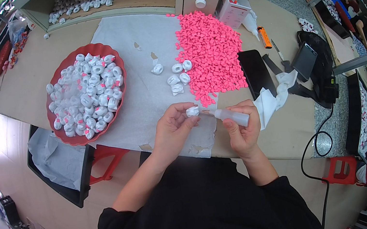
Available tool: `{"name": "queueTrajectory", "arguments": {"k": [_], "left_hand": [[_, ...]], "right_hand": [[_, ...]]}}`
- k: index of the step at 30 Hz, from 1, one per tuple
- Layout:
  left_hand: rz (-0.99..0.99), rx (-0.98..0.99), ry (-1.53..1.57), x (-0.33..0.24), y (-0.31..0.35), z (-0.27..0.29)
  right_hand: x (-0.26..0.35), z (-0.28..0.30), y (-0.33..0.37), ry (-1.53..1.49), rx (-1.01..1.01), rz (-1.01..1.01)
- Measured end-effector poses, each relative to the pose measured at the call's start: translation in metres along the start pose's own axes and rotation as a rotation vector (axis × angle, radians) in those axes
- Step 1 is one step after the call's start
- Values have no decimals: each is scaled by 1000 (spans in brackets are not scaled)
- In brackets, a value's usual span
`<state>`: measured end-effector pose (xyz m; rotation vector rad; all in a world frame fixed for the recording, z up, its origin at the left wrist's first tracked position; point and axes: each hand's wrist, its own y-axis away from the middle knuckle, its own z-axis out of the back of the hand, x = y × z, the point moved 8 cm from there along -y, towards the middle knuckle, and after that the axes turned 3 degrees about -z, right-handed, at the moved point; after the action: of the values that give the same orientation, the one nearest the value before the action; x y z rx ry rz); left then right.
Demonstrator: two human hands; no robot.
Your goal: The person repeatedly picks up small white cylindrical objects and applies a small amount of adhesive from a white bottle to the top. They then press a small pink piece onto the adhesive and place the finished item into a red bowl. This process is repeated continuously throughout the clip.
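Between the thumb and fingers of my left hand (173,128) is a small rounded white piece (192,111). My right hand (244,129) grips a translucent squeeze bottle (232,117), its narrow tip pointing left at that piece; whether they touch I cannot tell. Just beyond my hands, several similar white pieces (177,89) lie on a white sheet (123,51). To their right spreads a large heap of tiny pink pieces (209,51). On the left, a red scalloped bowl (56,125) is heaped with white pieces (86,90), some bearing pink bits.
Right of the pink heap lie a black phone (257,72), crumpled tissue (273,101), an orange tube (264,37) and a black bag (317,49) with a cable. A white box (233,6) stands behind. A shelf (125,4) of brownish pieces spans the back; a black tray (79,194) sits below left.
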<state>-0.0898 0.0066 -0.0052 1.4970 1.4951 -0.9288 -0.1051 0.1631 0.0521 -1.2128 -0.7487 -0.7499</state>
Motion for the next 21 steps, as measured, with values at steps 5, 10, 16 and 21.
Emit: {"name": "queueTrajectory", "arguments": {"k": [5,10,16,21], "left_hand": [[-13,16,-12,0,0,1],[-18,24,-40,1,0,0],[-14,40,-51,2,0,1],[-27,44,-32,-1,-1,-1]], "right_hand": [[-4,0,2,-33,4,-50],[-2,-2,1,-50,7,-42],[-2,-2,1,-43,20,-36],[-5,0,1,-65,11,-87]]}}
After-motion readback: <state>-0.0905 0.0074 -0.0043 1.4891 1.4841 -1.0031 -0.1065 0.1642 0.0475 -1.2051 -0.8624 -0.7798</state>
